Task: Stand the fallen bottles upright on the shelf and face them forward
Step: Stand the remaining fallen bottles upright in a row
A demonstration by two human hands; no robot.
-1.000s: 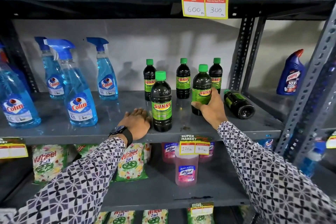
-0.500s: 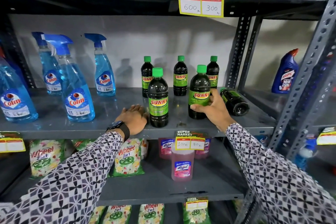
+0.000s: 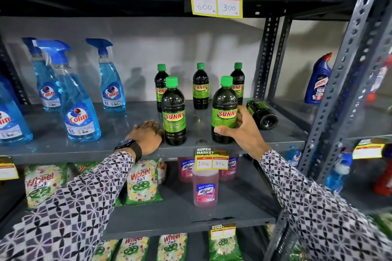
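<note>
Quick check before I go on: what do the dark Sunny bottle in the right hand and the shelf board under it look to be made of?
Sunny bottle: likely glossy, dark see-through plastic; it shows sharp highlights, a moulded shoulder, a green screw cap and a printed wrap label. Glass can't be ruled out. Shelf board: looks like grey painted sheet metal; semi-gloss, faintly mirroring the bottles, with a folded front lip.

An upright Sunny bottle (image 3: 224, 110) on the grey shelf (image 3: 118, 150) is gripped by the right hand (image 3: 244, 131), its label turned forward. The left hand (image 3: 147, 136) is laid flat beside a second upright bottle (image 3: 174, 112). One fallen bottle (image 3: 262, 113) is seen lying at the right; three more upright bottles are ranged behind.
</note>
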